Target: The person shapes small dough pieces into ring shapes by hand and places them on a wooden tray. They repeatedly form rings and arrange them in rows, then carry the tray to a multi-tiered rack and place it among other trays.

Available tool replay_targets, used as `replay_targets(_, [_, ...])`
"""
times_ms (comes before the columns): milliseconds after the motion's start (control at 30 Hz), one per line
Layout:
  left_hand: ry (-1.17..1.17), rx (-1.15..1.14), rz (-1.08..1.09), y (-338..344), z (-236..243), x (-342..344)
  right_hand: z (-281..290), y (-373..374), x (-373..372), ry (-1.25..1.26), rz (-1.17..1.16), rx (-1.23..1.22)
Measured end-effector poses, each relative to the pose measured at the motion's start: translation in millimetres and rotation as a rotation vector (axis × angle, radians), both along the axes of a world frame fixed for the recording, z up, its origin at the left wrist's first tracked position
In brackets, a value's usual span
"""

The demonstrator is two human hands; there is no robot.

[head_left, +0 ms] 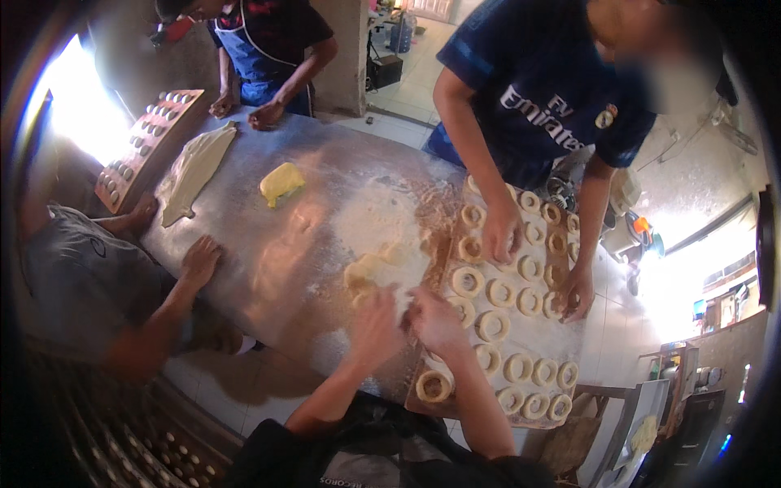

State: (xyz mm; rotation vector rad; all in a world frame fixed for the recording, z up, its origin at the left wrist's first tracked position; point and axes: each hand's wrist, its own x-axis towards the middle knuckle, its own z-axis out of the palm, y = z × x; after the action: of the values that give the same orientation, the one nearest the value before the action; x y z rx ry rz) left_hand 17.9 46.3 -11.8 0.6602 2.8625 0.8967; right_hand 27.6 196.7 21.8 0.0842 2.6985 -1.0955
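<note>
My left hand is low over the metal-topped table, beside floured pieces of pale dough. Its fingers are smeared by motion. Close against it, my right hand has its fingers curled in, and whatever they hold is hidden. Loose white flour lies spread beyond the dough. On my right, a floured wooden board carries rows of dough rings; one ring sits at its near left corner, by my right forearm.
Across the board, a person in a dark blue shirt has both hands over the rings. Two more people stand at the table's left and far ends. A yellow block, a flat dough sheet and a board of small dough pieces lie leftward on the table.
</note>
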Motion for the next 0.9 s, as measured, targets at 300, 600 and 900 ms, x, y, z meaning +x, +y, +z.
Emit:
replay_targets(300, [-0.521,0.207,0.257,-110.8,-17.2,-16.6,-31.4,-88.3,-61.8,-0.214,0.296,0.193])
replay_targets(600, [-0.508,0.770,0.061,-104.3,26.9,-42.1,5.4,-64.5,-31.7,0.054,-0.035,-0.566])
replay_targets(900, [-0.008,0.484,0.048,-101.7,50.7,-39.3,3.5,-107.1,-45.1,0.549,-0.270,-0.235])
